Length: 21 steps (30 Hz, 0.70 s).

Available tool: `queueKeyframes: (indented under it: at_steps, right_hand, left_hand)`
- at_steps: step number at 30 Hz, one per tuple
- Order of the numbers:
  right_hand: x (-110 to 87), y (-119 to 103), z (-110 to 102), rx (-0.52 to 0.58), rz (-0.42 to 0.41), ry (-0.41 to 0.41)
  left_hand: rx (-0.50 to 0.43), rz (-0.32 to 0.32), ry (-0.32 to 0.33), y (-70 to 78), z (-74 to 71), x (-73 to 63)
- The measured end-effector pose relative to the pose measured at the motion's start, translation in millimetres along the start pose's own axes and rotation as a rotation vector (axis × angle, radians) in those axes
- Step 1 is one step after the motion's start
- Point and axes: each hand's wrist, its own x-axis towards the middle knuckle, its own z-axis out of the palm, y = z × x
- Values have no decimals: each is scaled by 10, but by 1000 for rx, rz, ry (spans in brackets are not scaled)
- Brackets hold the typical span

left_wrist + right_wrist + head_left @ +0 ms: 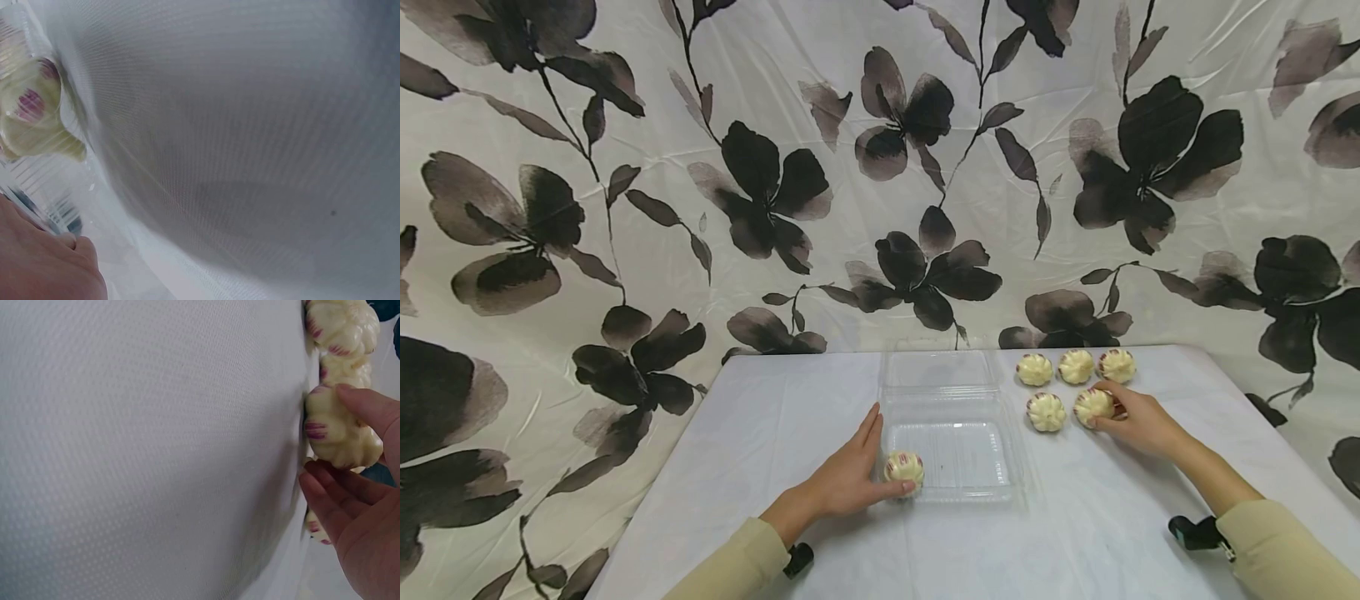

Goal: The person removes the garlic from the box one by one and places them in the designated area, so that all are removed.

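A clear plastic container (951,496) lies with its lid (940,369) folded back towards the wall. One cream garlic bulb (904,468) with purple streaks sits in its front left corner. My left hand (848,473) rests along the container's left side, fingers straight, the thumb reaching across the front corner by that bulb. In the left wrist view, the bulb shows through the plastic. To the right of the container, my right hand (1138,422) holds another garlic bulb (337,428) between thumb and fingers. The bulb is close over the white cloth, at the right end of the front row.
Behind the held bulb stands a row of three garlic bulbs (1076,367). One more bulb (1046,412) sits to its left, near the container's right side. A white cloth (790,417) covers the table, and a flower-printed curtain (850,208) hangs behind its far edge.
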Motion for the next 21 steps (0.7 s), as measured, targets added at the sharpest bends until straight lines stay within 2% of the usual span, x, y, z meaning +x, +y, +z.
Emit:
queueKeyframes:
  at_steps: [13, 21]
  right_hand:
    - [-1, 1, -27, 32, 35, -53]
    - [-58, -21, -106, 30, 33, -54]
  left_hand:
    - [-7, 8, 2, 6, -1, 3]
    - [6, 8, 2, -4, 3, 6]
